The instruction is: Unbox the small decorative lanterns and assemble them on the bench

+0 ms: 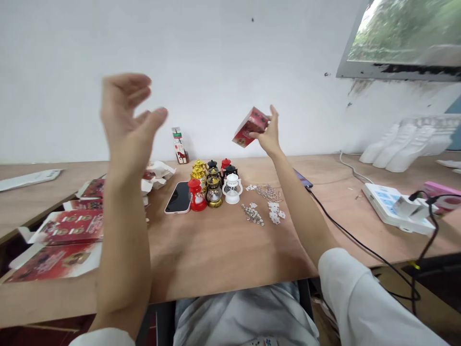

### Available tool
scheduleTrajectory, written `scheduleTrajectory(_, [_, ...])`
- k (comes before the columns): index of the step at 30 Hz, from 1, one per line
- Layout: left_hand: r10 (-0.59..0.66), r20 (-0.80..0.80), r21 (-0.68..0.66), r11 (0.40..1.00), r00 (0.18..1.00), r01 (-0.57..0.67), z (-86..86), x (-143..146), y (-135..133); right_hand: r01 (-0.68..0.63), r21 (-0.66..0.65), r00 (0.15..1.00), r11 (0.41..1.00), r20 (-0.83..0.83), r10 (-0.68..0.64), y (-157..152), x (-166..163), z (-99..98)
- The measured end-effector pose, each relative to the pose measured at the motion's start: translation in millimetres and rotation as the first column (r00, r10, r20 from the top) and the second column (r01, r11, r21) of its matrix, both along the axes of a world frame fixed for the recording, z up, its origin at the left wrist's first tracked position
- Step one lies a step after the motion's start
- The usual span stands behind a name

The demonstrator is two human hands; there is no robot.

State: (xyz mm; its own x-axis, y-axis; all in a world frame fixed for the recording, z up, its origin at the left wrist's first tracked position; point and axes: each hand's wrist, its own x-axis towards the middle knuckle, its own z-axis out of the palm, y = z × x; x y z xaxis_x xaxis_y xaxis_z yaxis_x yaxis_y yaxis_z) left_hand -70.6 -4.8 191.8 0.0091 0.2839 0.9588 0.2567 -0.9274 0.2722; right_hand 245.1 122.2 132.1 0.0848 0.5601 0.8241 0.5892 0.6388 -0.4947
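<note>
My right hand (269, 137) grips a red printed cardboard box (251, 127), held tilted in the air in front of the wall. Raised at the left, my left hand (127, 113) is slightly blurred, its fingers curved and apart from the thumb, with nothing between them. Below, on the table, several miniature lanterns stand in a cluster: a red lantern (197, 196), a white lantern (232, 189), a bronze lantern (213, 193), and gold and black ones behind. Right of them lie small round metal pieces (253, 214), white small parts (275, 212) and thin metal pieces (268, 192).
Flattened red printed boxes (74, 226) lie at the left, partly behind my left forearm. A phone (179, 198) rests beside the lanterns. A white power strip (394, 206) with black cables and white moulded objects (406, 142) are at the right. A small packet (179, 145) leans against the wall.
</note>
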Motion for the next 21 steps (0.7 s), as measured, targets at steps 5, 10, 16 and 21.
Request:
scheduleTrajectory(5, [0.061,-0.022,0.212,0.976,0.998,-0.055,12.7,-23.2,-18.5,0.049,-0.328,0.995,0.944,-0.067,-0.076,75.2,-39.5,-26.6])
scheduleTrajectory(10, [0.098,-0.006,0.198,0.976,0.995,-0.095,8.7,-17.8,-20.9,-0.076,-0.52,0.997,0.851,-0.011,0.083,99.1,-78.8,-56.9])
scheduleTrajectory(16, [0.105,-0.067,0.134,0.986,0.992,-0.095,6.9,-9.3,-12.8,-0.091,-0.642,0.986,0.761,0.05,0.16,102.1,-89.9,-59.4])
scheduleTrajectory(21, [0.088,-0.075,0.089,0.993,0.993,-0.081,4.3,5.2,-20.4,-0.019,-0.591,0.991,0.807,0.099,0.095,99.4,-68.4,-18.9])
